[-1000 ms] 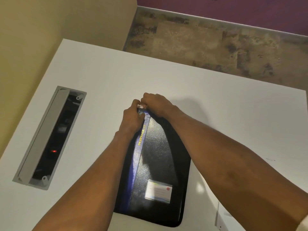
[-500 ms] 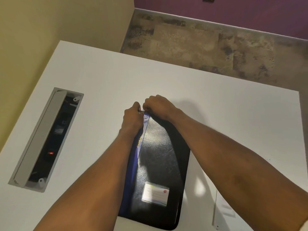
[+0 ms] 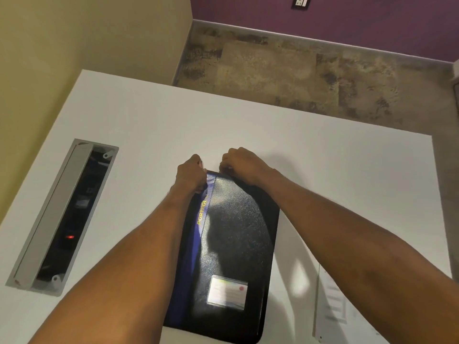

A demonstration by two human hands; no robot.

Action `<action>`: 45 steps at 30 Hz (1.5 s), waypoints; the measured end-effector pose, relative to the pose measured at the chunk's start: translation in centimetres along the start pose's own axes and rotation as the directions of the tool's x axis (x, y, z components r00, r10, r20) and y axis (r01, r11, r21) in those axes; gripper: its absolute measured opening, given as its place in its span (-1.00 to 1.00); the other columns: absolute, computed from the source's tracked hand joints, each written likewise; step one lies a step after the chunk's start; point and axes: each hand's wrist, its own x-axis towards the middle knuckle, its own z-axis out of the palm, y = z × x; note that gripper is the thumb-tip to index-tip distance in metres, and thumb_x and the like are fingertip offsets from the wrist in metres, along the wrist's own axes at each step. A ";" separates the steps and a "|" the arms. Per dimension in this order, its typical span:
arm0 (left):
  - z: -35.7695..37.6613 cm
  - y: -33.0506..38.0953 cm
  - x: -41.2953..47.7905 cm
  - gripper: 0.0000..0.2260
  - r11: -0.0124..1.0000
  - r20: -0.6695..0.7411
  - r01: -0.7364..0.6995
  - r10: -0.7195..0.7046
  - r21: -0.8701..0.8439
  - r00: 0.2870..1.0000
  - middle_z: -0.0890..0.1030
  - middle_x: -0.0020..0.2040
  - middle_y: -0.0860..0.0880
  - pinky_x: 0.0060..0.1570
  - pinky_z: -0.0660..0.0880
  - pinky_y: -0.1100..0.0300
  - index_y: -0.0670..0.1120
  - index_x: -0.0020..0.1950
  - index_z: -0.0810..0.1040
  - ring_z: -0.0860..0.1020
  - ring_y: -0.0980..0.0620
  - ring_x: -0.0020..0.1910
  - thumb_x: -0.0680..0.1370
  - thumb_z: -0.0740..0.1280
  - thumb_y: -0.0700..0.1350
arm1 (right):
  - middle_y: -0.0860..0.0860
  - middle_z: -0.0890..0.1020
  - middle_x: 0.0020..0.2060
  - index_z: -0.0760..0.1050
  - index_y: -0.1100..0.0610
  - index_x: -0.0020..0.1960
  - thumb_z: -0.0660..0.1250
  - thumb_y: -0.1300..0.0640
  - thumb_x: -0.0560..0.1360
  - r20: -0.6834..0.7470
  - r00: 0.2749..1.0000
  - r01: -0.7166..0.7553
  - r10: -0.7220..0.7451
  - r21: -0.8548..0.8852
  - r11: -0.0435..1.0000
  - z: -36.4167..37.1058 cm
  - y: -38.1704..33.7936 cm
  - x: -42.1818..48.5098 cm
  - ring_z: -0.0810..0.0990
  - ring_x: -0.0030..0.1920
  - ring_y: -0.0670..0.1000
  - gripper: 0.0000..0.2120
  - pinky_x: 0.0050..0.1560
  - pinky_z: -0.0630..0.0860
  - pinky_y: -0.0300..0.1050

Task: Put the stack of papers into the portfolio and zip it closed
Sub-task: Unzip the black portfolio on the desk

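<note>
Both hands pinch the portfolio (image 3: 231,244) at its far edge, left hand (image 3: 190,175) bracing, right hand (image 3: 239,165) apparently on the zipper pull; rounding that corner it could snag.

Flat black grained-leather zip portfolio (image 3: 238,232): black cover with a fine pebbled sheen, blue-violet strip down its left side, gold-yellow "PORTFOLIO" lettering on that strip. Clear card pocket (image 3: 227,292) low on the cover: white card, greenish tint along the top, small red dot top right. Plain white rectangular table top (image 3: 323,175), no pattern. Grey-framed cable slot (image 3: 62,214) set into it: black inside, one red light. Floor (image 3: 285,68): mottled tan and brown with dark patches. Walls: yellow-olive left, purple far side, grey skirting.
</note>
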 end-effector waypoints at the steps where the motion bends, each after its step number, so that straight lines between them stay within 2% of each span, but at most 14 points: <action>1: -0.1 -0.1 0.1 -0.87 1.000 -0.005 0.000 0.000 -0.005 1.000 0.62 0.02 -0.37 -0.12 0.65 -0.39 -0.08 -0.07 0.39 0.58 -0.22 -0.24 0.59 0.27 -0.28 | -0.04 0.66 -0.13 0.64 0.01 -0.12 0.35 0.23 0.49 -0.007 1.000 0.015 -0.015 -0.024 1.000 -0.1 0.5 -0.6 0.56 -0.08 0.09 -0.85 -0.08 0.49 -0.01; 4: -0.1 -0.4 0.2 -0.91 1.000 -0.015 -0.009 0.009 -0.014 1.000 0.62 0.01 -0.35 -0.06 0.66 -0.35 -0.10 -0.04 0.42 0.67 -0.32 -0.14 0.60 0.27 -0.27 | -0.06 0.67 -0.11 0.65 0.00 -0.11 0.38 0.24 0.50 -0.005 1.000 -0.004 0.004 -0.067 0.998 -0.3 2.0 -3.0 0.56 -0.07 0.08 -0.85 -0.08 0.50 -0.02; 6: -0.1 -0.6 0.2 -0.94 0.999 -0.026 -0.009 0.008 -0.035 1.000 0.63 0.05 -0.36 -0.06 0.66 -0.35 -0.13 -0.01 0.44 0.65 -0.28 -0.16 0.59 0.25 -0.27 | -0.06 0.68 -0.10 0.66 -0.01 -0.08 0.39 0.22 0.53 -0.007 0.999 -0.033 0.033 -0.088 0.996 -0.2 3.2 -4.9 0.57 -0.06 0.08 -0.86 -0.05 0.50 -0.02; 11: 0.0 -0.8 0.2 -0.97 1.000 -0.041 -0.019 0.018 -0.015 0.999 0.64 0.03 -0.36 -0.04 0.65 -0.36 -0.16 -0.01 0.45 0.62 -0.28 -0.17 0.60 0.27 -0.27 | -0.03 0.67 -0.09 0.67 0.01 -0.04 0.38 0.21 0.55 -0.058 0.982 -0.184 0.181 -0.055 0.981 0.7 5.3 -10.0 0.59 -0.05 0.09 -0.87 -0.15 0.29 -0.09; 17: 0.0 -1.1 0.3 -0.88 1.000 -0.064 0.006 -0.007 -0.016 0.998 0.59 -0.05 -0.28 -0.14 0.69 -0.33 -0.07 -0.10 0.41 0.57 -0.18 -0.31 0.61 0.26 -0.25 | 0.03 0.65 -0.11 0.63 0.06 -0.04 0.33 0.13 0.61 -0.150 0.915 -0.366 0.374 0.077 0.927 2.8 4.1 -15.7 0.60 -0.03 0.16 -0.89 -0.13 0.35 -0.02; 23: 0.3 -1.2 0.5 -0.86 1.000 -0.076 0.005 -0.006 -0.007 0.997 0.61 0.05 -0.33 -0.14 0.68 -0.36 -0.06 -0.12 0.40 0.58 -0.21 -0.27 0.61 0.26 -0.24 | 0.05 0.64 -0.07 0.62 0.10 -0.01 0.30 0.13 0.64 -0.183 0.795 -0.549 0.578 0.189 0.814 5.3 0.4 -18.2 0.59 -0.02 0.17 -0.87 -0.04 0.45 0.06; 25: 0.4 -1.0 0.1 -0.92 1.000 -0.084 -0.014 0.014 0.003 0.996 0.62 0.06 -0.31 -0.06 0.69 -0.25 -0.11 -0.07 0.43 0.61 -0.27 -0.18 0.61 0.27 -0.25 | 0.06 0.63 -0.05 0.60 0.11 0.00 0.29 0.12 0.64 -0.178 0.769 -0.582 0.614 0.204 0.787 6.0 -0.8 -18.9 0.58 -0.01 0.17 -0.87 -0.05 0.45 0.05; 27: 0.7 -0.7 -0.4 -0.97 0.997 -0.100 -0.047 0.053 0.068 0.994 0.64 0.08 -0.26 -0.04 0.57 -0.03 -0.17 0.02 0.48 0.60 -0.28 -0.03 0.60 0.30 -0.24 | 0.06 0.63 -0.04 0.60 0.11 0.00 0.27 0.12 0.65 -0.169 0.738 -0.611 0.654 0.246 0.752 6.5 -1.6 -19.3 0.58 -0.01 0.16 -0.85 -0.06 0.45 0.04; 30: 2.2 0.4 -2.6 -0.82 0.932 -0.185 -0.164 0.232 0.323 0.955 0.59 0.14 -0.27 -0.01 0.46 -0.04 -0.19 0.18 0.52 0.55 -0.29 0.07 0.63 0.30 -0.15 | 0.05 0.63 -0.02 0.59 0.12 0.02 0.24 0.13 0.67 -0.158 0.705 -0.639 0.692 0.283 0.716 6.7 -2.1 -19.6 0.58 -0.01 0.14 -0.84 -0.04 0.45 0.02; 33: 5.6 2.3 -6.3 -0.57 0.748 -0.036 -0.397 0.489 0.532 0.872 0.52 0.35 -0.23 0.28 0.41 -0.12 -0.10 0.42 0.50 0.46 -0.26 0.35 0.58 0.39 0.01 | 0.03 0.61 -0.02 0.57 0.11 0.00 0.23 0.15 0.66 -0.141 0.690 -0.645 0.710 0.325 0.692 6.5 -2.3 -19.5 0.57 -0.02 0.12 -0.85 -0.03 0.47 0.03; 35: 8.4 2.9 -8.5 -0.28 0.679 0.158 -0.495 0.496 0.543 0.854 0.29 0.61 -0.17 0.55 0.16 -0.20 0.00 0.62 0.31 0.20 -0.19 0.62 0.53 0.43 0.20 | 0.02 0.59 -0.05 0.54 0.11 -0.02 0.21 0.16 0.66 -0.125 0.676 -0.654 0.726 0.352 0.669 6.3 -2.3 -19.4 0.56 -0.06 0.12 -0.85 -0.06 0.48 0.03; 37: 11.2 2.9 -10.0 -0.03 0.618 0.304 -0.550 0.464 0.561 0.832 -0.02 0.73 -0.11 0.57 -0.08 -0.41 0.05 0.72 0.03 -0.12 -0.16 0.71 0.46 0.42 0.35 | 0.04 0.58 -0.07 0.53 0.13 -0.02 0.22 0.17 0.66 -0.122 0.674 -0.650 0.729 0.370 0.663 6.2 -2.3 -19.3 0.56 -0.11 0.11 -0.86 -0.11 0.47 0.01; 41: 14.5 2.4 -11.0 0.15 0.572 0.363 -0.515 0.365 0.639 0.857 -0.27 0.72 -0.10 0.37 -0.13 -0.68 0.10 0.71 -0.22 -0.35 -0.22 0.67 0.36 0.35 0.51 | 0.04 0.58 -0.08 0.52 0.14 -0.01 0.22 0.19 0.65 -0.110 0.690 -0.643 0.715 0.361 0.676 6.0 -2.1 -19.2 0.56 -0.14 0.10 -0.88 -0.13 0.51 0.01; 45: 15.2 2.5 -10.8 0.16 0.594 0.340 -0.468 0.321 0.654 0.884 -0.32 0.71 -0.09 0.30 -0.07 -0.76 0.15 0.68 -0.28 -0.40 -0.23 0.65 0.37 0.45 0.40 | 0.05 0.57 -0.14 0.50 0.13 -0.05 0.23 0.24 0.62 -0.115 0.693 -0.641 0.712 0.354 0.681 6.1 -2.1 -19.2 0.55 -0.16 0.11 -0.90 -0.18 0.50 0.01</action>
